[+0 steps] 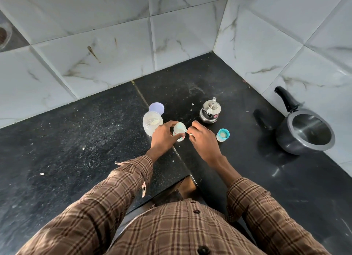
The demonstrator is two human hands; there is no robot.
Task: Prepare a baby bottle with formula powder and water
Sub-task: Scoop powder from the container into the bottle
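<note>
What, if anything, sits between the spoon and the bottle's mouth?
Nothing visible. The right hand pinches the spoon at the open mouth of the baby bottle, which the left hand holds upright.

Your black stone worktop (pixel 209 79) is polished yet dusty and speckled. The white marble-look wall tiles (pixel 95 26) are glossy. The small lidded steel pot (pixel 210 111) shines like a mirror. The dark grey metal pan (pixel 304 132) looks matt outside, brushed within. The translucent plastic jar (pixel 152 123) looks cloudy. Your brown checked sleeves (pixel 114 193) are woven cloth.
</note>
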